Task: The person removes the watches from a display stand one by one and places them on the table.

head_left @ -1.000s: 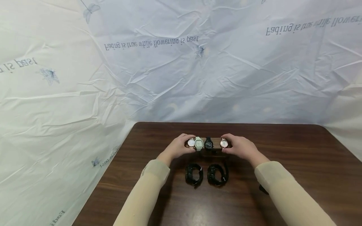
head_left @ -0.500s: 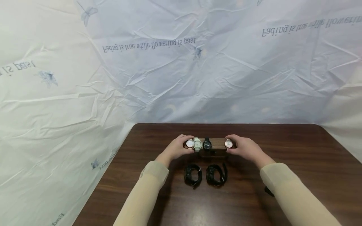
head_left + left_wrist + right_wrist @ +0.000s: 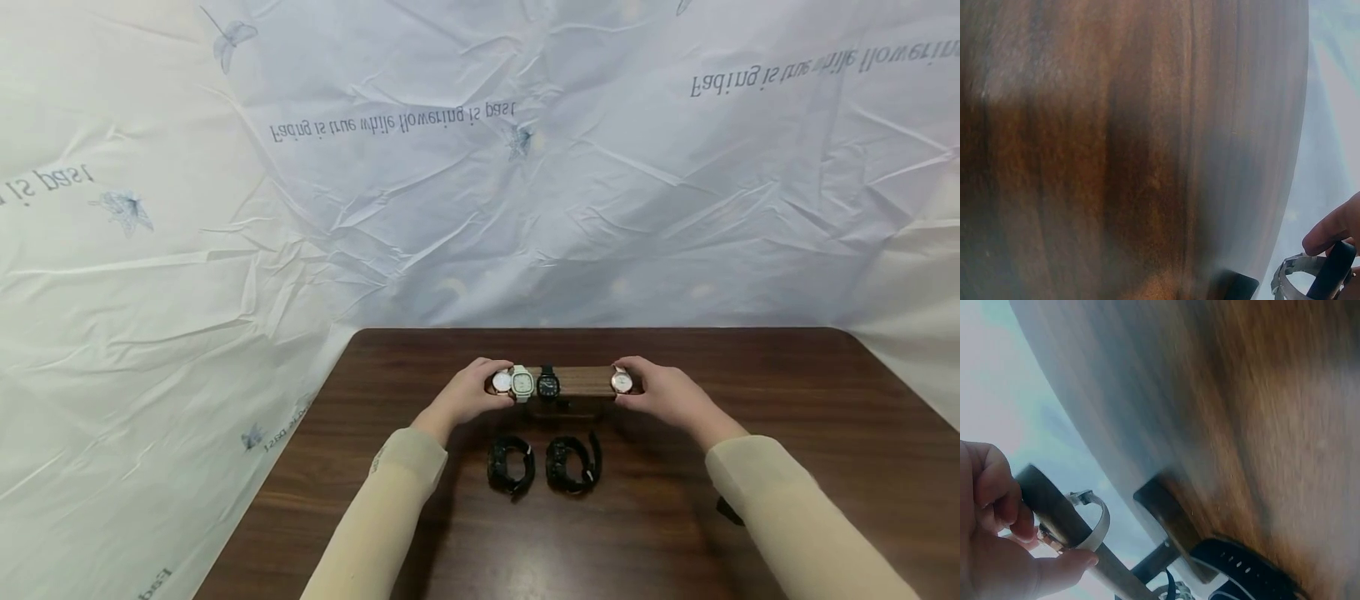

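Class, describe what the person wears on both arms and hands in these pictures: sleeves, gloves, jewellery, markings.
Both arms wear long, close-fitting sleeves of plain pale beige: the left sleeve and the right sleeve each end at the wrist. The left hand and right hand are bare, with no gloves. No rings, cables or printed markings show on them.

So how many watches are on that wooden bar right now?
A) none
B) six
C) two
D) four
D: four watches sit on the wooden bar: a round pale one by the left hand, a square white one, a black one, and a round one at the right hand.
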Demonstrator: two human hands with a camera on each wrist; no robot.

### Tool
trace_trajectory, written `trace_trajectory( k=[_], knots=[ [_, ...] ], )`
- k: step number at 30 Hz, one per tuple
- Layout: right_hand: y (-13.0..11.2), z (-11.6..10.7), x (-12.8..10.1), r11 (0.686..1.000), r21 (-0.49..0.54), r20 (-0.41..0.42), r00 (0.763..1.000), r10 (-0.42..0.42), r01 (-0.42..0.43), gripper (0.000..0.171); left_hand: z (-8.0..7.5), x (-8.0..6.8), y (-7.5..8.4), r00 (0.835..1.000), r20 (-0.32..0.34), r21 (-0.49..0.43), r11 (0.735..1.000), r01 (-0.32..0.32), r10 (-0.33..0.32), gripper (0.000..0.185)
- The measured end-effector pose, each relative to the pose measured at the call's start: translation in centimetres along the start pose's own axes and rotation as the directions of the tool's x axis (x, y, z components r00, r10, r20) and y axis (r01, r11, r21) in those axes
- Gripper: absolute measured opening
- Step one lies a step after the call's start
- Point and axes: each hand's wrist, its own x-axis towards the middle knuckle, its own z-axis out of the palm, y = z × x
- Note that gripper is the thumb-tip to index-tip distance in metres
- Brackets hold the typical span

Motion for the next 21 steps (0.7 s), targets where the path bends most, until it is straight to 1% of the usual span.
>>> trace_trajectory(
  k=[5,10,12,18,21],
  knots=[
    [1.0,-0.1,-0.4,1.000,-0.001,-0.022,1.000,0.005,-0.005,0.057,0.1,0.0,0.0,1.000,-0.005,-0.013,1.000,0.001,-0.001,0.061],
    [1.7,-0.1,-0.9,1.000,0.014,-0.021,1.000,0.020,-0.019,0.059,0.3,0.1,0.0,1.000,-0.001,0.002,1.000,-0.022,0.022,0.062],
    [1.9,-0.1,-1.0,1.000,0.021,-0.017,1.000,0.020,-0.020,0.059,0.3,0.1,0.0,1.000,-0.001,0.002,1.000,-0.026,0.026,0.062],
    [1.8,-0.4,-0.8,0.999,0.031,-0.004,1.000,0.011,-0.011,0.061,0.1,0.0,0.0,1.000,-0.017,0.001,1.000,-0.014,0.014,0.061],
    [1.8,-0.7,-0.7,0.999,0.040,0.030,0.999,0.020,-0.021,0.065,0.0,-0.1,0.0,1.000,-0.013,0.011,1.000,-0.015,0.015,0.061]
  ],
)
